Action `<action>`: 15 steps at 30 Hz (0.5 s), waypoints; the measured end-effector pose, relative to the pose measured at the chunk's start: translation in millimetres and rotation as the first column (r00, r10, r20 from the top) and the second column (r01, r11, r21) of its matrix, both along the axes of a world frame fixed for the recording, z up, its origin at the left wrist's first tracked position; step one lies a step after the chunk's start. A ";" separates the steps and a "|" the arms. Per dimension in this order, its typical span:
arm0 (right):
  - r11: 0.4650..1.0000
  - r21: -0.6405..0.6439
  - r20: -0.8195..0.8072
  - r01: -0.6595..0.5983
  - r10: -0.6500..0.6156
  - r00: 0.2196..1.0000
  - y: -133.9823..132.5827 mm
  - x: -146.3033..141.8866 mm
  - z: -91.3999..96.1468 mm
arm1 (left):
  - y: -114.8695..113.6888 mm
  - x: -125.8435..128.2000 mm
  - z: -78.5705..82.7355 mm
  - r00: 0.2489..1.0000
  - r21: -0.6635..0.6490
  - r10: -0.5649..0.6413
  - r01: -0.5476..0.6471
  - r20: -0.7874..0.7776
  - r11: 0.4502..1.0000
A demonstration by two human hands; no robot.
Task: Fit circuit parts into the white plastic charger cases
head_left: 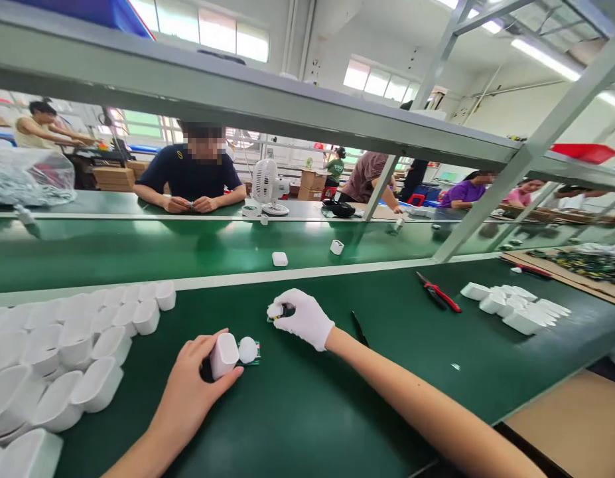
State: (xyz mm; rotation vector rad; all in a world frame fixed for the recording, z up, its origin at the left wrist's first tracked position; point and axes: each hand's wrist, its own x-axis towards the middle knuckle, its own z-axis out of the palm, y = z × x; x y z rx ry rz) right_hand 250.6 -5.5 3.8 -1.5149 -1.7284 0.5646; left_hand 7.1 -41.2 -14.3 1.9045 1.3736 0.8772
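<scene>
My bare left hand (192, 377) is closed around a white plastic housing (224, 356) with rounded sides, tilted above the green bench. Just right of that housing lies a small green circuit board (256, 352) with a round white part (247, 349) on it. My right hand (303, 321), in a white glove, pinches another small board with a round white part (274, 311); the fingers partly hide it. Rows of white housings (78, 342) stand at the left, some showing open hollow tops.
Red-handled pliers (439, 292) and a black pen-like tool (359, 328) lie to the right, near a group of white housings (519, 307). A green conveyor belt (212, 249) carries white pieces. A metal shelf frame (267, 106) crosses overhead. A co-worker (192, 172) sits opposite beside a fan (265, 182).
</scene>
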 end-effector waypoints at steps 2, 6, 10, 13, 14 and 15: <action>0.999 0.004 -0.091 -0.035 0.035 0.995 -17.5 11.9 -6.4 | -5.3 0.3 0.5 0.999 0.001 -0.029 0.029 0.022 1.000; 0.998 0.050 -0.029 -0.024 0.025 0.999 -30.2 13.6 0.6 | -13.2 0.8 3.4 0.994 0.062 -0.105 0.103 0.030 0.993; 0.957 0.283 0.016 -0.070 0.068 0.998 -50.1 -5.9 22.2 | -16.6 0.5 8.1 0.990 0.142 -0.138 0.140 -0.020 0.980; 0.881 0.435 0.033 -0.188 0.193 0.981 -75.7 -22.4 33.3 | -18.8 1.1 11.0 0.988 0.133 -0.151 0.153 -0.023 0.979; 0.862 0.450 0.041 -0.232 0.240 0.970 -83.5 -26.9 34.7 | -19.6 1.5 12.0 0.987 0.120 -0.159 0.159 -0.008 0.980; 0.848 0.452 0.049 -0.275 0.285 0.957 -89.9 -30.9 34.8 | -20.4 1.9 13.1 0.986 0.106 -0.167 0.165 0.012 0.981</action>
